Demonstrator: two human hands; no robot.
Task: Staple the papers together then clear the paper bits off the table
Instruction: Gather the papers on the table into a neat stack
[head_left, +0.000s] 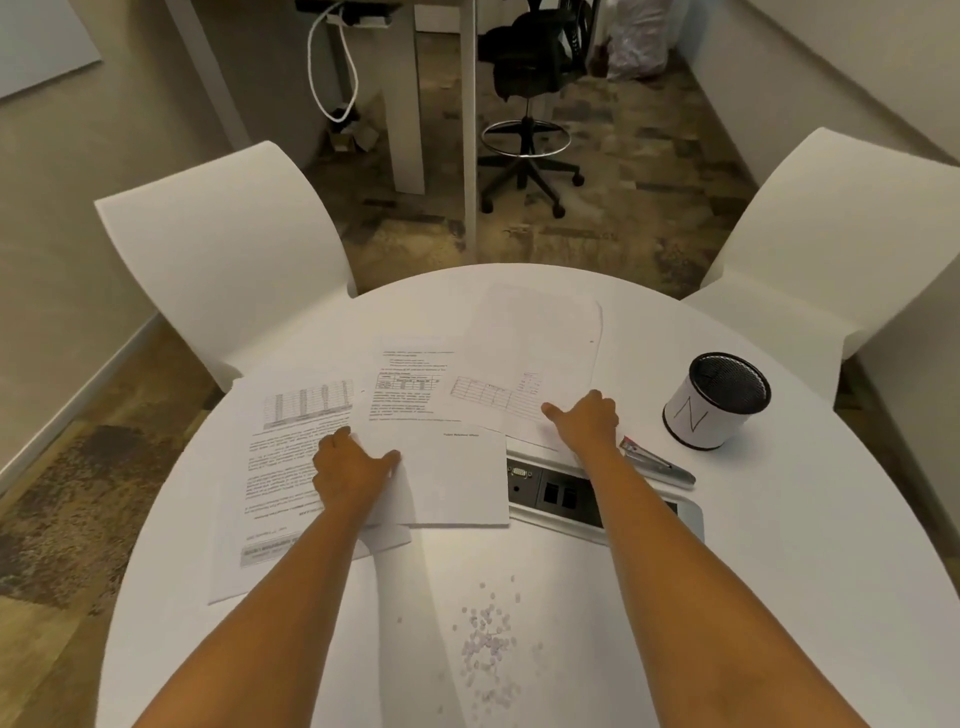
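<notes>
Papers, white printed sheets, fan across mid-frame; my left hand and right hand press flat on them, silver stapler just right of my right hand.

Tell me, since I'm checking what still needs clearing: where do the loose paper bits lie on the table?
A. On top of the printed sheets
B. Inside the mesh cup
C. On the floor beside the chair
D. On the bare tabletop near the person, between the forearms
D: the paper bits are scattered on the bare white table, nearer the person than the printed sheets, between the two forearms.
</notes>
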